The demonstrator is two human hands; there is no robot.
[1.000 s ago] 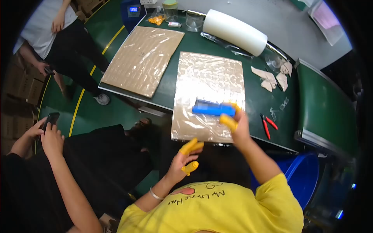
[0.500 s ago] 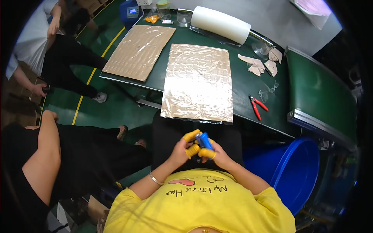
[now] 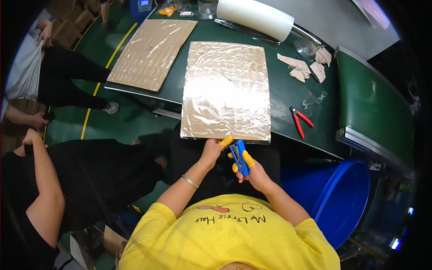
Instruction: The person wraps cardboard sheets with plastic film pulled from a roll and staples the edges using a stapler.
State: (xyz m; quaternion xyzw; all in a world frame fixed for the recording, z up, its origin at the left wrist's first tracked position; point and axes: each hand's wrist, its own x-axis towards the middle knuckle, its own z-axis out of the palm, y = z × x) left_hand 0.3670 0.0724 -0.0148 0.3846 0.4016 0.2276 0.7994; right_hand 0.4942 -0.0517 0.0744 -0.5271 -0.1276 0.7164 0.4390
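Observation:
In my right hand (image 3: pixel 253 171) is a blue stapler (image 3: pixel 240 157), held upright just below the near edge of a film-covered cardboard sheet (image 3: pixel 227 90). My left hand (image 3: pixel 213 150) grips that sheet's near edge, its yellow-covered thumb on top and the other fingers hidden beneath. Yellow covers are also on fingers of my right hand. A second film-covered sheet (image 3: pixel 153 54) lies to the left on the green table (image 3: pixel 288 99).
Red-handled cutters (image 3: pixel 299 122) and crumpled beige scraps (image 3: pixel 299 67) lie at the right. A large film roll (image 3: pixel 256 18) is at the back. A blue bin (image 3: pixel 342 198) stands below right. A co-worker in black (image 3: pixel 90 175) and another person (image 3: pixel 27 67) are at left.
The stapler came down from over the sheet to my body, between both hands. Since then my left hand has let go of it and moved up to the sheet's near edge.

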